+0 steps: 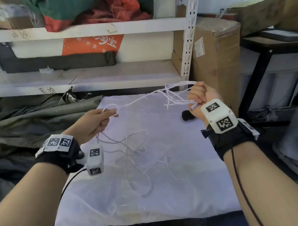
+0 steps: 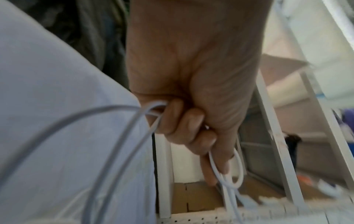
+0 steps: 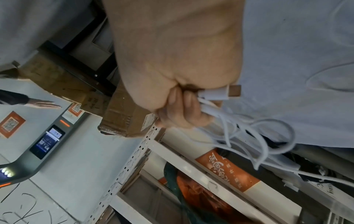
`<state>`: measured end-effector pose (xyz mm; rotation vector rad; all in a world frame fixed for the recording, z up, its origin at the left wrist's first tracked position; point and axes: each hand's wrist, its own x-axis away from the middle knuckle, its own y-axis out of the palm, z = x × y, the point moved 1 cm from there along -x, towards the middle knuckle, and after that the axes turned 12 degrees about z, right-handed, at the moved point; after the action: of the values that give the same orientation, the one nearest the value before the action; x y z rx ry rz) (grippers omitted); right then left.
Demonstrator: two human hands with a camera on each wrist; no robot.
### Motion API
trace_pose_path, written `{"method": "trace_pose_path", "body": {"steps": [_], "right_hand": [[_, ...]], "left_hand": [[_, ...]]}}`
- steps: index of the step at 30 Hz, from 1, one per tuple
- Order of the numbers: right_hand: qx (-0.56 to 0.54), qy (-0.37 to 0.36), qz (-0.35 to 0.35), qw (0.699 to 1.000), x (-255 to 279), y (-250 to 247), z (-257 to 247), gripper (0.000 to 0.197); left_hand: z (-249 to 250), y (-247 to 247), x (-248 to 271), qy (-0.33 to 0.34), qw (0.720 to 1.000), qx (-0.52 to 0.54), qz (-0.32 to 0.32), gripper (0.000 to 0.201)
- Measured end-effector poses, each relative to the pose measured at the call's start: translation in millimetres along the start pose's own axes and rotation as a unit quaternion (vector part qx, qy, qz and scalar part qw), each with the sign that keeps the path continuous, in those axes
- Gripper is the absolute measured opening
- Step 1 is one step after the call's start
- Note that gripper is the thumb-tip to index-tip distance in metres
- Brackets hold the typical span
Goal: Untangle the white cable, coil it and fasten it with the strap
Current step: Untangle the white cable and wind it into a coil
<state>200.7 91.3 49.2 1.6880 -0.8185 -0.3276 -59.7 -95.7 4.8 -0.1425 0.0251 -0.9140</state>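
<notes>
A thin white cable lies in loose tangled loops on a pale cloth. My left hand holds a small loop of the cable in its curled fingers, above the cloth's left side. A strand runs taut up to my right hand, raised at the far right. That hand grips a bunch of cable turns, and a white plug with a metal tip sticks out of the fist. A small black object, maybe the strap, lies on the cloth under the right hand.
A white metal shelf rack with bags and boxes stands behind the cloth. A tall cardboard box and a black-framed stand are at the right. Dark fabric is heaped at the left. Another person's hand shows far off.
</notes>
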Motion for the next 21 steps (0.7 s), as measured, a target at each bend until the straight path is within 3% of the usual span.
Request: {"method": "trace_pose_path", "body": {"steps": [4,7,10,14,16,18,21], "right_hand": [[-0.035,-0.056,0.072,0.995,-4,-6,10,0.072],[-0.046,-0.110,0.131,0.984,-5,-12,10,0.058],[-0.056,-0.127,0.160,0.977,-7,-23,5,0.066],[-0.021,-0.169,0.184,0.968,-15,-33,6,0.045],[0.020,-0.171,0.189,0.967,-18,-35,11,0.042],[0.050,-0.162,0.193,0.966,-17,-33,16,0.040],[0.065,-0.163,0.185,0.967,-13,-27,21,0.042]], "left_hand": [[5,-9,-12,0.004,0.991,0.094,0.100,0.013],[25,-12,-15,0.017,0.977,0.155,0.146,0.015],[45,-23,-22,0.035,0.959,0.212,0.183,0.017],[67,-31,-32,0.098,0.945,0.226,0.215,0.007],[74,-24,-32,0.148,0.949,0.178,0.214,0.010],[69,-15,-28,0.179,0.963,0.023,0.201,0.018],[49,1,-24,0.221,0.958,-0.139,0.116,0.044]]}}
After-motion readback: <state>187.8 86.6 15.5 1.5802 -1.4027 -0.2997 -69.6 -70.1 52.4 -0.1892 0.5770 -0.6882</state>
